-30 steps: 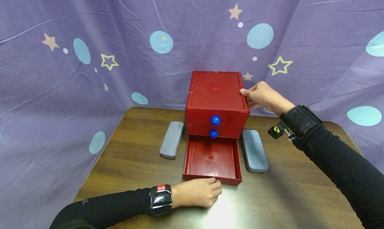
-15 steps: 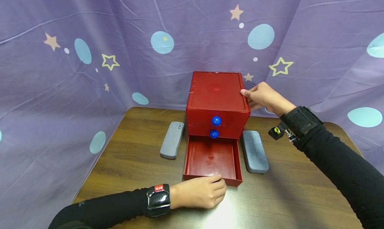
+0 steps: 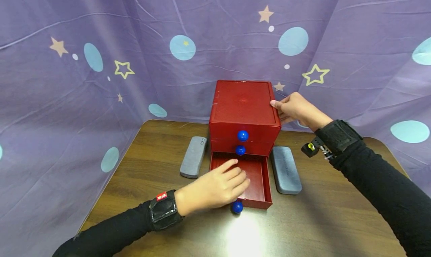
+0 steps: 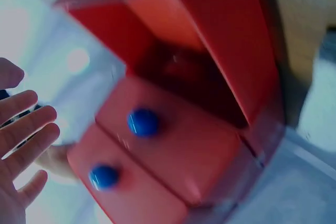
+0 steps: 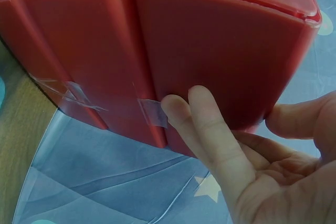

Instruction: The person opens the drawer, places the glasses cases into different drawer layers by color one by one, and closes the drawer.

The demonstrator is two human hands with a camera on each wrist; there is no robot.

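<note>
A red drawer cabinet [image 3: 244,103] stands on the table, its two upper drawers closed and their blue knobs facing me. Below them, the bottom drawer [image 3: 260,184] is pulled out and holds nothing in its visible part. My left hand [image 3: 215,186] hovers over that drawer's front left, fingers spread and gripping nothing; the left wrist view also shows these fingers apart from the cabinet. My right hand [image 3: 297,109] rests against the cabinet's right side, thumb at the top edge. In the right wrist view, straight fingers [image 5: 207,114] press the side wall.
A light grey eyeglass-style case [image 3: 193,158] marked with a letter lies left of the cabinet. Another blue-grey case [image 3: 286,171] lies on its right. The drawer's blue knob [image 3: 237,207] juts toward me. A purple patterned cloth [image 3: 215,32] hangs behind the wooden table [image 3: 151,167].
My left hand has left the bottom drawer's front and risen forward over the drawer, uncovering its blue knob. The drawer stays out. My right hand keeps its place on the cabinet.
</note>
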